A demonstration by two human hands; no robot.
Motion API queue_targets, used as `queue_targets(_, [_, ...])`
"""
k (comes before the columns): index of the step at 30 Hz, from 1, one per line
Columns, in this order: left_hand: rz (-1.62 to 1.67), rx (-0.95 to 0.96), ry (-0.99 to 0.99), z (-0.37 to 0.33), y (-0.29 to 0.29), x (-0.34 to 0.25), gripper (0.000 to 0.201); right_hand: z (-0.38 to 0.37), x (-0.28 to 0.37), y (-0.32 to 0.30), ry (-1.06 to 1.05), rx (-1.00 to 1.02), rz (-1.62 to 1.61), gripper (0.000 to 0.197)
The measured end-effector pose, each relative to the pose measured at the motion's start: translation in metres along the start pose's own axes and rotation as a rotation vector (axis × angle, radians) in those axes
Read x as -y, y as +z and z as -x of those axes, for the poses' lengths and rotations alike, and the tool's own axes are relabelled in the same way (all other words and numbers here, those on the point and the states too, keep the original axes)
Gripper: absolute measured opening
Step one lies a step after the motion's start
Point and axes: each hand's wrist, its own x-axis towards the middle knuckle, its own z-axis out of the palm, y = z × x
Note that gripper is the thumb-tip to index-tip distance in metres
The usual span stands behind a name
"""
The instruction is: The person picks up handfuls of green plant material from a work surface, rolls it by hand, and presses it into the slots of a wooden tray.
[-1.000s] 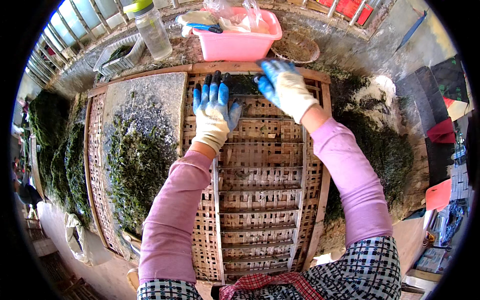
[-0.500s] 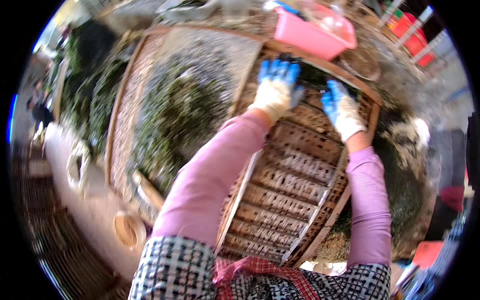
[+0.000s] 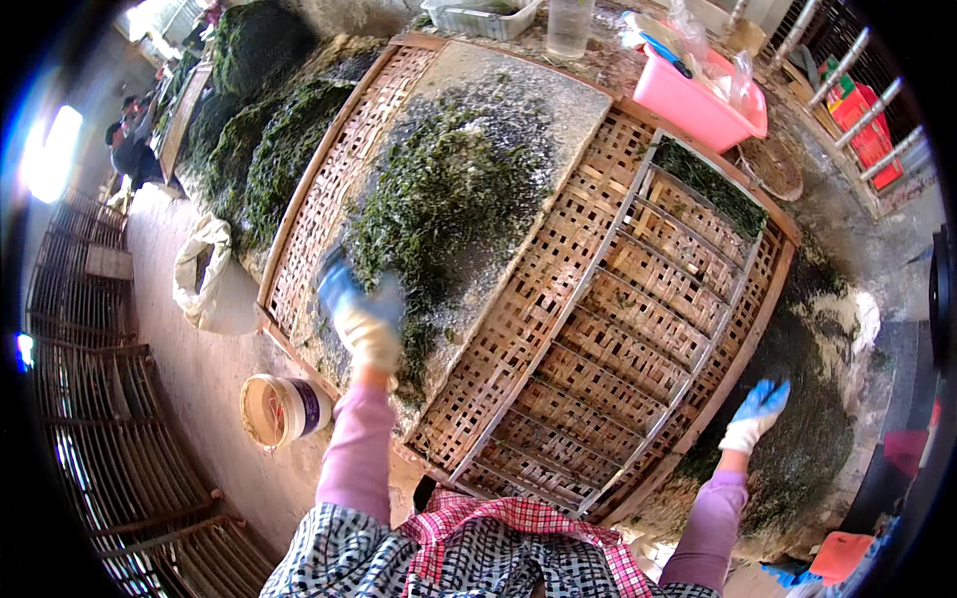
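My left hand [image 3: 361,314], in a blue-and-white work glove and slightly blurred, reaches to the left edge of a loose green seaweed-like heap [image 3: 439,199]. Its fingers are stretched out with the thumb apart; nothing shows in them. Past the right rim of the woven bamboo table [image 3: 543,289], my right hand [image 3: 758,414] hovers over a dark green mass [image 3: 788,439], fingers apart and holding nothing. Between my arms a long slatted frame [image 3: 573,309] lies on the weave. Its farthest compartment holds a flat layer of dark green strands [image 3: 708,184]; the other compartments show bare weave.
A pink basin [image 3: 698,100] with plastic bags stands beyond the far right corner. Dark green heaps [image 3: 299,140] lie at far left. A white bucket [image 3: 284,411] and a pale sack [image 3: 202,271] stand on the left floor. People [image 3: 135,145] are in the distance.
Both hands have left the frame's far compartment. The left swung left and nearer to the heap's edge; the right drew back over the table's right side. The view has shifted too.
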Motion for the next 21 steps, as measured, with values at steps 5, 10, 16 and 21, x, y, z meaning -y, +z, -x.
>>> queue_targets(5, [0.159, 0.101, -0.212, 0.0, -0.071, 0.2, 0.058, 0.103, -0.07, -0.003, 0.689, 0.129, -0.309, 0.047])
queue_targets(10, [0.62, 0.208, -0.551, -0.025, -0.069, 0.203, 0.023, 0.099, -0.071, 0.011, 0.673, 0.087, -0.173, 0.042])
queue_targets(16, [0.958, 0.619, -0.104, -0.023, 0.006, -0.053, 0.031, 0.102, -0.067, 0.014, 0.685, -0.015, -0.098, 0.034])
queue_targets(21, [0.413, 0.715, 0.386, 0.014, 0.108, -0.246, 0.021, 0.105, -0.061, 0.011, 0.668, -0.001, 0.137, 0.04])
